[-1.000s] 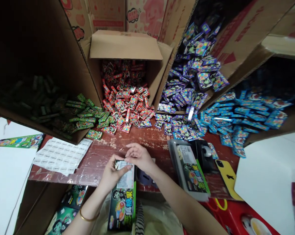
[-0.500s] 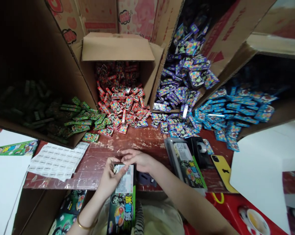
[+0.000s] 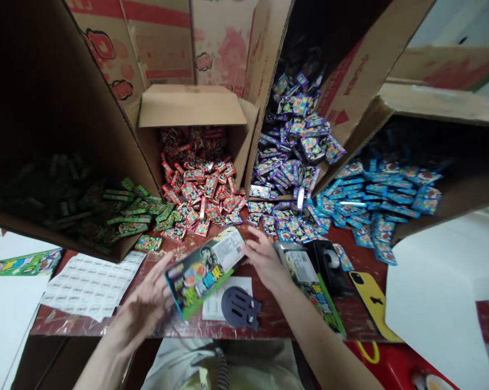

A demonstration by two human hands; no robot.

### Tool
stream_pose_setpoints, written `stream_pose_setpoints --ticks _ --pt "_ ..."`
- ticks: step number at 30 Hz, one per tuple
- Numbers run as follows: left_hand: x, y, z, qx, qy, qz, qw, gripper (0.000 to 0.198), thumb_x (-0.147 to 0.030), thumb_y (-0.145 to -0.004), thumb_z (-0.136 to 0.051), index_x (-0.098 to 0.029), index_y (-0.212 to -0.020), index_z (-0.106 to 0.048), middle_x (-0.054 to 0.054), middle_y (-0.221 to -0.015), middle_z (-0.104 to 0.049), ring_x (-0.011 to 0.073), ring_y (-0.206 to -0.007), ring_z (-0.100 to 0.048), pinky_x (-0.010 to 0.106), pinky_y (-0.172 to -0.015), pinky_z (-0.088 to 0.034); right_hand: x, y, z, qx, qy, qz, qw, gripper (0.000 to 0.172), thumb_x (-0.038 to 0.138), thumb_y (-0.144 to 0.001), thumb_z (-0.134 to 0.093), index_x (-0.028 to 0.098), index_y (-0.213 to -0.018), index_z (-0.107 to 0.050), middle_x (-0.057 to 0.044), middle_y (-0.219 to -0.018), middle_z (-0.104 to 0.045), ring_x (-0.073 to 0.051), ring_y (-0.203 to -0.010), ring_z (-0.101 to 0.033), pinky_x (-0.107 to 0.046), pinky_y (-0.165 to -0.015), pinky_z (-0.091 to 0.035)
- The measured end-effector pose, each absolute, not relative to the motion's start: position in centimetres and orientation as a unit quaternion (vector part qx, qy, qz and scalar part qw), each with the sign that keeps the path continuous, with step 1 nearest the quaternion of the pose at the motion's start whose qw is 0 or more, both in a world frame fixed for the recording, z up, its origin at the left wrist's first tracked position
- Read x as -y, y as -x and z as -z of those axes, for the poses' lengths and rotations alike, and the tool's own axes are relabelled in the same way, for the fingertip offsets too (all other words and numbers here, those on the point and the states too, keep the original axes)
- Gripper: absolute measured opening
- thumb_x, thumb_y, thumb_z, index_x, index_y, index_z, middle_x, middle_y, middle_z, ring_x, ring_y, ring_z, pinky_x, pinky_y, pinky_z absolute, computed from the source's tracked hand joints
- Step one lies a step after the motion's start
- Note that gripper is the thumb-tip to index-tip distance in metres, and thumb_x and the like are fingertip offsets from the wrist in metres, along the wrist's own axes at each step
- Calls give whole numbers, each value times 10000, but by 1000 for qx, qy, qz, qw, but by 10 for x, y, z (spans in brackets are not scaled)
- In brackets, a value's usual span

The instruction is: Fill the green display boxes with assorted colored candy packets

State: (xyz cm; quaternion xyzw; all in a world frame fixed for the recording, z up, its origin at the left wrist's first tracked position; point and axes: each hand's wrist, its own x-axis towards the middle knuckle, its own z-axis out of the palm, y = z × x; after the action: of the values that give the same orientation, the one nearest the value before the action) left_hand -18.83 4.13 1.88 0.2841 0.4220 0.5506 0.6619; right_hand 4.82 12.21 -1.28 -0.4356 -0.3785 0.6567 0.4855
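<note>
A flat green-and-black box [image 3: 201, 272] is tilted just above the bench [image 3: 276, 320]. The left hand [image 3: 147, 303] cups its lower end and the right hand [image 3: 264, 260] clasps the labelled upper end. The box looks light, stiff and glossy, best gripped by its short edges.

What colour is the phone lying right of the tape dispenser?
The phone is yellow, seen best in the head view.

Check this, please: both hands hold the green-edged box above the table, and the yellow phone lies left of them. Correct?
No. In the head view the yellow phone lies right of them. The left hand and right hand do hold the green-edged box above the table.
</note>
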Motion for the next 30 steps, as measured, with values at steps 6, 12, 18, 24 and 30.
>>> stream_pose_setpoints --ticks 6,12,18,24,30 --pt "-59 151 -1 -595 -206 -650 425 526 -420 -608 -803 -201 -1036 -590 58 -970 -701 228 -854 -664 342 -796 -532 -43 -28 12 394 430 -650 487 832 338 -656 -789 237 -1348 -338 -63 -933 -695 -224 -831 -674 -384 -746 -541" --pt "-24 126 26 -543 -437 -489 524 896 -270 -608 -817 -267 -1332 -289 62 -1078 -656 242 -988 -648 360 -865 -512 -73 -32 -14 382 470 -604 517 677 343 -667 -758 255 -1260 -443 -3 -823 -699 -167 -752 -662 -318 -758 -501" --pt "-16 120 19 -526 -494 -445 530 570 -303 -721 -728 -252 -1190 -408 72 -1084 -634 233 -1004 -630 332 -868 -490 -96 -29 5 303 472 -716 415 611 350 -642 -745 156 -1167 -498 -1 -652 -668 -153 -566 -619 -305 -649 -482" --pt "-41 140 38 -551 -478 -476 491 219 -337 -795 -651 -225 -875 -480 -14 -768 -613 148 -746 -609 250 -695 -475 -50 -9 35 419 507 -432 617 473 279 -779 -662 264 -1192 -431 -51 -953 -654 -195 -931 -619 -370 -880 -477" --pt "-37 134 44 -533 -384 -548 517 265 -314 -775 -683 -233 -896 -462 31 -926 -696 182 -909 -645 312 -814 -484 -35 4 51 440 473 -487 588 404 224 -847 -589 237 -1210 -413 -59 -939 -664 -189 -894 -643 -376 -874 -494"
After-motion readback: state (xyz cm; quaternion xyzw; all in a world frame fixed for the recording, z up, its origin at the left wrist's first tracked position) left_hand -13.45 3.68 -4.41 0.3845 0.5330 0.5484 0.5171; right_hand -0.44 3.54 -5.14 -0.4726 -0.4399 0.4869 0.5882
